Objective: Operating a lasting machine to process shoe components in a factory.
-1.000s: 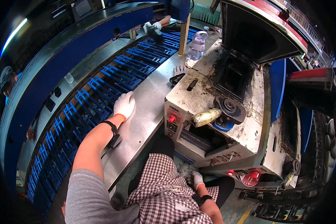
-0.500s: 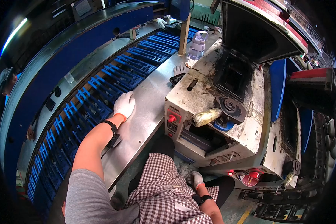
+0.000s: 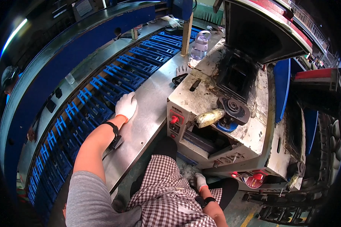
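My left hand (image 3: 126, 106), in a white glove with an orange cuff, rests on the steel tabletop (image 3: 149, 99) beside the blue slatted conveyor (image 3: 113, 77). Its fingers lie loosely against the metal and hold nothing that I can see. Low down by my lap, my right hand (image 3: 199, 181), gloved the same way, lies against my dark-trousered leg next to the checked apron (image 3: 165, 174). Its fingers look loosely extended, with no object visible in them. A white, stained machine (image 3: 185, 100) with a raised dark lid (image 3: 261, 34) stands in front of my right hand.
A lidded bottle (image 3: 200, 46) stands beyond the machine, near a grey-white glove (image 3: 182, 70) and a black part. A wrapped handle (image 3: 209, 118) juts from the machine top. A second machine (image 3: 288, 151) stands at right. Across the conveyor, a person (image 3: 9, 79) is partly visible.
The conveyor's blue slats have shifted slightly. The person at far left has lowered their head, and the far white-gloved hand has moved right. Both my hands stay put.
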A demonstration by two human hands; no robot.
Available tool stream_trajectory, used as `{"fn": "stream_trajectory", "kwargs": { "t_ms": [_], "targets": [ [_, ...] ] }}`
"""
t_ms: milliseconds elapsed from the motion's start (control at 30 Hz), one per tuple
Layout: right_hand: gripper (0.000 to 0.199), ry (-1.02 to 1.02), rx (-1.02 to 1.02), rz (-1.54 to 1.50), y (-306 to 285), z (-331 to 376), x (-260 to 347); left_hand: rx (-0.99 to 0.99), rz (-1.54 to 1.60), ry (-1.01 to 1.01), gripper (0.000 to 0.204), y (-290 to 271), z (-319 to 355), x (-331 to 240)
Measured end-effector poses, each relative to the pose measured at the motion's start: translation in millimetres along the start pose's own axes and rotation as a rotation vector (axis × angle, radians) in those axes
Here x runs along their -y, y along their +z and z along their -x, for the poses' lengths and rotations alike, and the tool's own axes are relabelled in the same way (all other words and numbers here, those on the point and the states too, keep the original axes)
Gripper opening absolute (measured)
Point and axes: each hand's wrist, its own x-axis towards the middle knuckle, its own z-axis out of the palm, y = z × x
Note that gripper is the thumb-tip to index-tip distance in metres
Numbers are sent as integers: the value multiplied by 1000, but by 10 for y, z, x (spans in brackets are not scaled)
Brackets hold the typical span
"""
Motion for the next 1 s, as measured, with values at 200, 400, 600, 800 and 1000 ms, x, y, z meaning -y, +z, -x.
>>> {"fn": "stream_trajectory", "kwargs": {
  "t_ms": [200,400,600,800,1000],
  "targets": [
    [26,12,-7,-32,19,21,11,0,5,11,36,-1,-6,17],
    [24,-4,-5,-28,0,1,-2,-10,5,17,36,14,-3,13],
    [25,13,-16,-42,24,42,32,2,-1,10,36,-1,-4,5],
    [25,10,-37,-21,44,78,63,-5,-21,14,36,8,0,24],
    [24,-3,-13,-18,7,29,24,-13,-17,19,36,14,3,10]
  ]
}}
